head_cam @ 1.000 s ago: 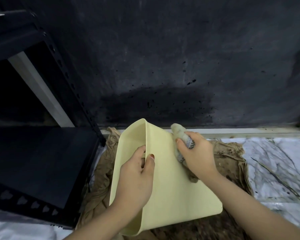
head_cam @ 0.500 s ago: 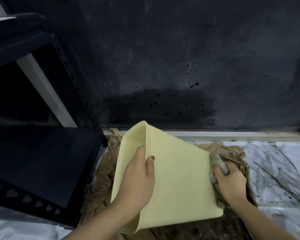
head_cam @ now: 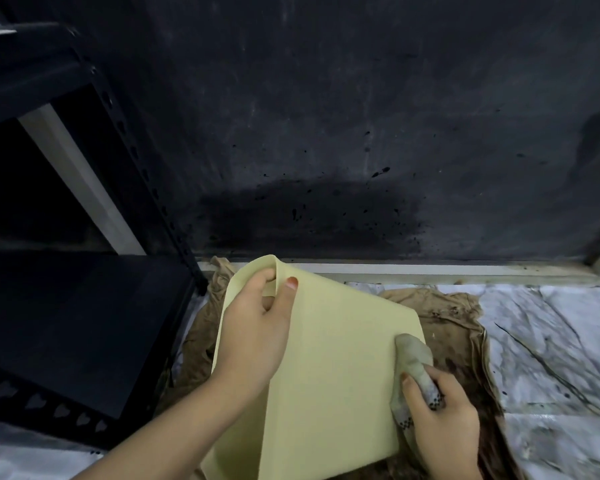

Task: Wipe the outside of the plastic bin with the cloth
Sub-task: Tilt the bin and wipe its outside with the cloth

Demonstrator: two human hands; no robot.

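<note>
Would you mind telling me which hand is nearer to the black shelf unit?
Left. The left hand grips the yellow bin's upper rim on the side facing the black shelf unit; the right hand holds the cloth at the bin's far edge.

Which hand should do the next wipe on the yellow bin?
The right hand: it already grips the cloth against the bin side. The left hand is busy holding the bin's rim.

Both forearms were bare, no sleeves in view. The left hand (head_cam: 257, 332) had reddish polish on the thumbnail. The right hand (head_cam: 442, 415) wore no rings or wristwear, as far as visible.
</note>
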